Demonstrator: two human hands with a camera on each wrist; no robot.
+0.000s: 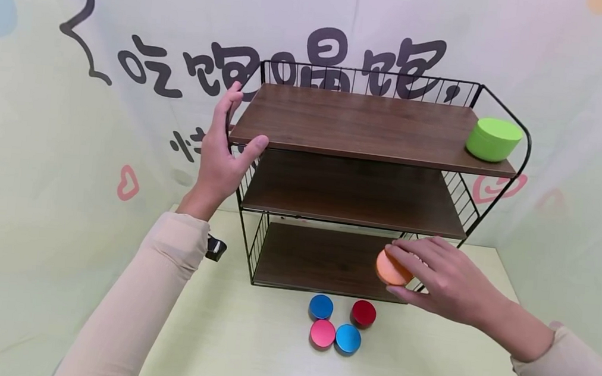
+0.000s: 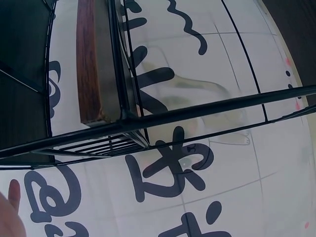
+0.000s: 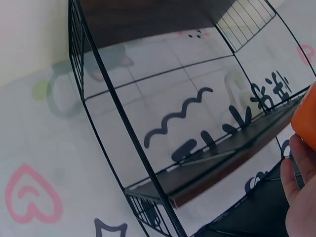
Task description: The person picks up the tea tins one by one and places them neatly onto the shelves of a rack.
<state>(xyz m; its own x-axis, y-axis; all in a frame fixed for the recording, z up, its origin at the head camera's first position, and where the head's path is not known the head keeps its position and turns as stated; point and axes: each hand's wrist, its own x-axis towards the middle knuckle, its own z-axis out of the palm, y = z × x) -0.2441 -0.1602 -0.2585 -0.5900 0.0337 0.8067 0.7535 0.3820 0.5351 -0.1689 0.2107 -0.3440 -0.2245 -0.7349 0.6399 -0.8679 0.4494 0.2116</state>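
Desk (image 1: 244, 350) with three-tier rack (image 1: 349, 123): round orange container (image 1: 393, 270) held at right

By the right hand (image 1: 446, 278), the nearer, it is pinched before the rack's lower right end; the upper-left corner is gripped by the left hand (image 1: 224, 160).

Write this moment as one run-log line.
left grip: holds rack; right grip: holds orange can; green can: top shelf; four cans: table
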